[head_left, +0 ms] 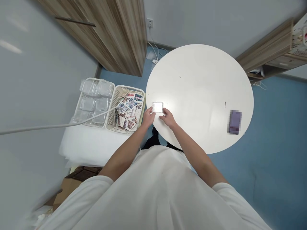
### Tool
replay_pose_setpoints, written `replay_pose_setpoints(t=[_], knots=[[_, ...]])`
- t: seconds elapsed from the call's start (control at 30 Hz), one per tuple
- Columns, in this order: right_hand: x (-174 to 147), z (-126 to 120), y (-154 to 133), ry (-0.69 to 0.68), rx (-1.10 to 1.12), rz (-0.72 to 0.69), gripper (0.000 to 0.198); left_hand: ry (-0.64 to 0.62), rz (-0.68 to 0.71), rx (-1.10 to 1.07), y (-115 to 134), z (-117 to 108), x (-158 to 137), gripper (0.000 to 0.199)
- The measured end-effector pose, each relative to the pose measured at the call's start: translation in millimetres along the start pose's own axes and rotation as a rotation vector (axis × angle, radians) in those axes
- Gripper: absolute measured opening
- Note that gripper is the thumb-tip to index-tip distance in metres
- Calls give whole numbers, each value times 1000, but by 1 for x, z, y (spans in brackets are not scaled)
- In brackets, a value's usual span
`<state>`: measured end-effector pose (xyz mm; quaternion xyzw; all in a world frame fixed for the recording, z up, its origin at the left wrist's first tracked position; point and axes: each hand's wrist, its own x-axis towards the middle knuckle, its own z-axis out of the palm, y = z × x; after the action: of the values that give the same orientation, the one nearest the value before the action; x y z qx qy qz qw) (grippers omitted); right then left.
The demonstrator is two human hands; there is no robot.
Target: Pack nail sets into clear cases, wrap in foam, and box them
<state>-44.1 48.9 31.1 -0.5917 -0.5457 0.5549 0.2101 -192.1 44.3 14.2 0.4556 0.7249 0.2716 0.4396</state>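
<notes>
While left hand (pixel 149 117), right hand (pixel 169 118) touch clear box (pixel 157 107), card print (pixel 131 104) illegible.

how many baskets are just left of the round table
2. One basket, nearer the wall, holds clear plastic boxes; the other basket, beside the table, holds printed cards.

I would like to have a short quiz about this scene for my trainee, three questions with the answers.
1. Open: what is between the left hand and the right hand?
2. True or false: the cards lie in the basket farther from the table.
3. Choose: the floor is A) red, B) blue, C) brown.

Key:
1. A clear box.
2. False; the cards lie in the basket nearer the table.
3. B.
</notes>
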Motion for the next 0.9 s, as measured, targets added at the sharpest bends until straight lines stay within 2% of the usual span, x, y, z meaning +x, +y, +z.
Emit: replay_pose_setpoints(t=[0.17, 0.3, 0.47, 0.63, 0.73, 0.9], knots=[[-2, -2, 2, 14, 73, 44, 54, 36, 0, -50, -1, 5, -1, 45], [-16, -18, 20, 60, 94, 9, 57, 15, 42, -110, 6, 21, -13, 43], [-55, -60, 55, 184, 72, -38, 55, -56, 126, -191, 23, 65, -43, 40], [-99, -106, 87, 275, 13, -70, 52, -168, 177, -170, 40, 113, -70, 39], [-116, -126, 106, 291, -36, -91, 50, -212, 167, -128, 48, 137, -84, 39], [-129, -150, 132, 281, -126, -116, 48, -216, 200, -66, 56, 168, -102, 39]])
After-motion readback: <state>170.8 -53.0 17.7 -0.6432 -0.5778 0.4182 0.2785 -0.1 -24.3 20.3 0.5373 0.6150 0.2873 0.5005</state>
